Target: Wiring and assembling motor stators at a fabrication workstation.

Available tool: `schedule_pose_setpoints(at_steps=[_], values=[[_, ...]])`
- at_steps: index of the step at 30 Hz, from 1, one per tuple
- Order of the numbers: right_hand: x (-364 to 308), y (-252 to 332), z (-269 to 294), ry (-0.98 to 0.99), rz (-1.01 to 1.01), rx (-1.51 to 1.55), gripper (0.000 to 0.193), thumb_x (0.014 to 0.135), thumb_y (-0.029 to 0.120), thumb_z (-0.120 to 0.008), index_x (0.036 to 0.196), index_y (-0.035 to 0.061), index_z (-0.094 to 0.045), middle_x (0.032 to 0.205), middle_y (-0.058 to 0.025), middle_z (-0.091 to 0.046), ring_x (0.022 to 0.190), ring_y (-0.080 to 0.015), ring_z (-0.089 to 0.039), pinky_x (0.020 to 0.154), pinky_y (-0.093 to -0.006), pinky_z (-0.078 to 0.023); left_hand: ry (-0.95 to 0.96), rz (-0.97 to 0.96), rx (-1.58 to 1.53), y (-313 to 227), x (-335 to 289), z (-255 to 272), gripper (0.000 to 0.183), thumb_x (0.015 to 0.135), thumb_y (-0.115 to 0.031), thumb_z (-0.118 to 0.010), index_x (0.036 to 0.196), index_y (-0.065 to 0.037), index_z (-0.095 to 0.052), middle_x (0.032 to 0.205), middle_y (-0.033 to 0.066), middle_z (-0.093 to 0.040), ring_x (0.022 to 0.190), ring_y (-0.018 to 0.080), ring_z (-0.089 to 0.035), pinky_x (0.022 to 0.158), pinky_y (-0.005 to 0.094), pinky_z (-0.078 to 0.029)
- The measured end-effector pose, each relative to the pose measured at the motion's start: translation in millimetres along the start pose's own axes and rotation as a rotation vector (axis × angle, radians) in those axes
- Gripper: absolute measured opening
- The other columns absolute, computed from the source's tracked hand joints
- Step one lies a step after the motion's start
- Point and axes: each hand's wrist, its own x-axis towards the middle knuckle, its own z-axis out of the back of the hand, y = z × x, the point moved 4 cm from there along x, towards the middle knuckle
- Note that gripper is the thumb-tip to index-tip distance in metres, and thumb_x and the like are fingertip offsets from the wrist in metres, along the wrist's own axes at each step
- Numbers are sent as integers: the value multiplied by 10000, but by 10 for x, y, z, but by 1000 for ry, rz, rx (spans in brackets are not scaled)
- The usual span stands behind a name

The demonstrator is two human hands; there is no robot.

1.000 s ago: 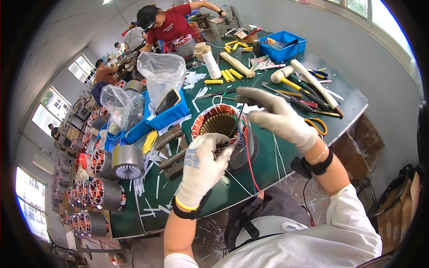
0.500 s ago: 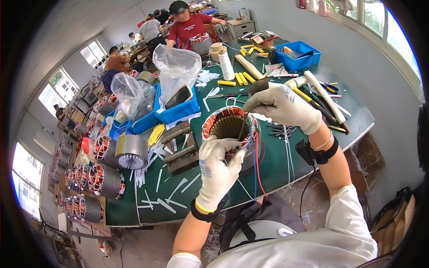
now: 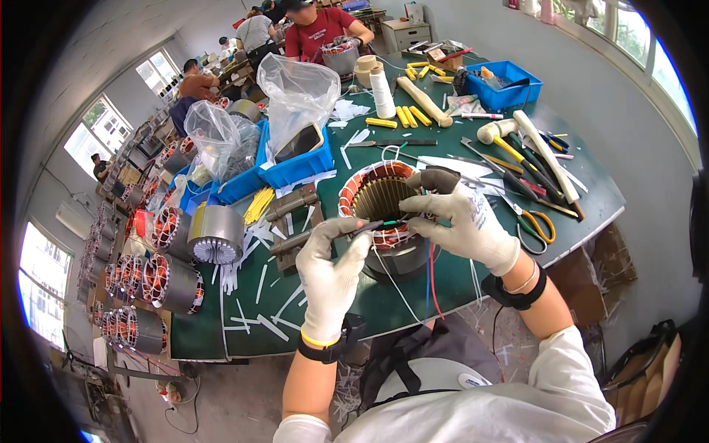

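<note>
A motor stator point(image 3: 402, 264) stands before me, its orange copper winding point(image 3: 359, 180) bound with white cord round a ribbed bore. Above its near rim my left hand point(image 3: 332, 258) pinches a thin dark piece with a green section point(image 3: 391, 223) between thumb and forefinger. At the other end of that piece are the closed fingertips of my right hand point(image 3: 465, 225). Both hands wear white gloves with grey fingers. A white cord point(image 3: 395, 284) hangs from the near rim, beside red point(image 3: 434, 284) and blue leads running down toward the table edge.
Right of the stator lie orange-handled scissors point(image 3: 545, 225), pliers and a pale mallet point(image 3: 496, 131). Blue bins point(image 3: 299, 171) with plastic bags stand left, near a metal block point(image 3: 292, 207) and paper strips. More stators point(image 3: 173, 284) line the left side. A person in red works across the table.
My right hand has come down from above the stator to its near rim, and my left hand has shifted left. The thin dark piece now lies level between them. The scissors have come into sight.
</note>
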Motion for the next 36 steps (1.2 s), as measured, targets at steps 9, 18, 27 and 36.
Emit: schedule_pose_setpoints(at_steps=[9, 18, 27, 36], values=[[-30, -73, -92, -34, 40, 74, 168, 789, 90, -700, 948, 37, -708, 1183, -187, -580, 1059, -336, -591, 906, -387, -470, 73, -51, -49, 94, 67, 8, 154, 821, -69, -746, 938, 0, -672, 1040, 97, -658, 977, 169, -608, 895, 305, -466], [-87, -58, -112, -68, 64, 69, 164, 801, 86, -691, 958, 40, -710, 1145, -175, -600, 1046, -325, -594, 902, -378, -469, 238, -691, 766, -333, 150, -51, 205, 747, -36, -713, 942, -93, -688, 935, 83, -690, 870, 285, -629, 912, 435, -473], [-66, -41, -146, -112, 64, 92, 141, 814, 65, -674, 945, 19, -697, 990, -122, -630, 910, -283, -637, 806, -360, -503, 239, -419, 265, -77, 252, -72, 440, 883, 107, -533, 1283, -10, -394, 1023, 117, -609, 840, 120, -624, 665, 220, -516], [-96, -84, -169, -86, 15, 122, 142, 836, 76, -658, 966, 26, -689, 979, -105, -639, 888, -268, -641, 782, -353, -502, 343, -478, 564, -215, 220, -74, 339, 767, -1, -678, 1095, -62, -617, 1060, 58, -685, 927, 283, -617, 838, 412, -454]])
